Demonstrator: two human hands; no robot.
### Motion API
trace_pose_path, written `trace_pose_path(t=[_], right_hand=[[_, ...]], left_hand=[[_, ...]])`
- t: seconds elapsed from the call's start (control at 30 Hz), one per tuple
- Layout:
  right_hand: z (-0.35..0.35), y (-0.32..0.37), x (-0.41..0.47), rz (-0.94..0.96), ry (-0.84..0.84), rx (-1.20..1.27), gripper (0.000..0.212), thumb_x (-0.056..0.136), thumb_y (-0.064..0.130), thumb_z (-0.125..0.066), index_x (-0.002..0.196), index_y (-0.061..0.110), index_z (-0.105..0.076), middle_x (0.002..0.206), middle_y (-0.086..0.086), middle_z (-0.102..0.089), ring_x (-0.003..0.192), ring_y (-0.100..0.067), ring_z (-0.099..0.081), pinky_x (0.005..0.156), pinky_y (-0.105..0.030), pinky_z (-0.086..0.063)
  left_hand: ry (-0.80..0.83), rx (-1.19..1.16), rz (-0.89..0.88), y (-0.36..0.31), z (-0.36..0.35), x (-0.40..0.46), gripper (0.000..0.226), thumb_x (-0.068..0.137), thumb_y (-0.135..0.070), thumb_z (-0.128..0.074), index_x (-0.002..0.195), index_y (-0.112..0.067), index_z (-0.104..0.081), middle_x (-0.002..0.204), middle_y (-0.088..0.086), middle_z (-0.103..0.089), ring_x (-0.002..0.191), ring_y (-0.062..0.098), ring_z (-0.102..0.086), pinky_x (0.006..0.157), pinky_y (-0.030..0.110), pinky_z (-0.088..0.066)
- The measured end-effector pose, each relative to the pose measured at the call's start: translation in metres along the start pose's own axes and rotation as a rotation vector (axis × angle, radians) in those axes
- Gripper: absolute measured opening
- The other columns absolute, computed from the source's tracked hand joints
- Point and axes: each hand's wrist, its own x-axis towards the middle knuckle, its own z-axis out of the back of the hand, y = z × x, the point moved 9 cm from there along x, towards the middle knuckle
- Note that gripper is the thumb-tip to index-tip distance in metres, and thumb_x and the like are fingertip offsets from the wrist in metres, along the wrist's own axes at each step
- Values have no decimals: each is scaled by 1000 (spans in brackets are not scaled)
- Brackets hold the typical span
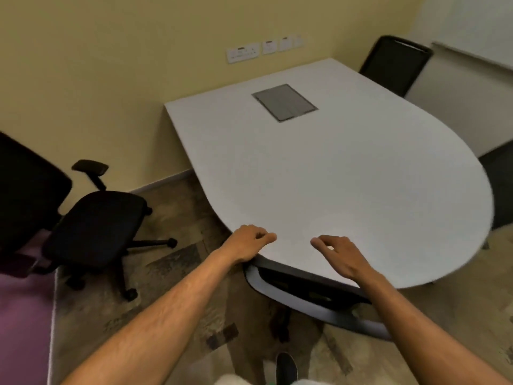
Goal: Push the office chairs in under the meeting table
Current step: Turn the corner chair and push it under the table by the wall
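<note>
I am looking at the near chair, tucked under the table's rounded near edge; my left hand and right hand are hovering over its backrest, fingers loosely curled, holding nothing; it should roll easily on castors, so I am judging the stiff backrest top the best hold; another chair is standing well off the left edge.

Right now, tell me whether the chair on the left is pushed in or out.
Out. The left chair stands on the floor clear of the table, whole seat showing.

Open floor separates the left chair from the table.
</note>
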Motion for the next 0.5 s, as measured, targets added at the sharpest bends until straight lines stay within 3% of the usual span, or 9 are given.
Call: trace_pose_path(t=[0.07,0.13,0.23,0.33,0.5], right_hand=[[-15,49,28,97,31,25,62,93,74,-36,115,28,-71,125,4,-70,114,-19,-62,91,-36,-44],[-40,96,51,190,64,37,52,99,63,-39,117,27,-71,127,6,-69,114,-17,-61,91,-33,-42],[-83,165,89,312,94,28,46,102,59,-39,116,30,-71,124,9,-70,112,-14,-62,89,-31,-44],[-141,243,119,418,136,23,46,100,63,-37,112,34,-72,116,10,-73,105,-14,-64,91,-38,-51],[-235,360,142,507,161,85,42,101,60,-39,103,33,-71,96,16,-72,90,-5,-65,82,-39,-54]], left_hand=[[-106,-32,46,27,33,-9,57,91,-70,-45,102,-23,-75,100,-2,-75,89,18,-67,84,43,-54],[-218,-72,98,62,66,-30,50,90,-67,-46,112,-32,-74,111,-8,-74,99,13,-67,90,40,-54],[-325,-80,167,127,109,-63,40,93,-60,-50,111,-35,-74,106,-11,-75,98,9,-65,86,35,-51],[-397,-107,276,204,151,-107,33,98,-52,-52,112,-33,-74,107,-12,-74,94,4,-57,83,30,-44],[-508,-125,376,328,231,-173,33,95,-56,-51,107,-36,-74,101,-15,-74,96,6,-66,86,36,-54]])
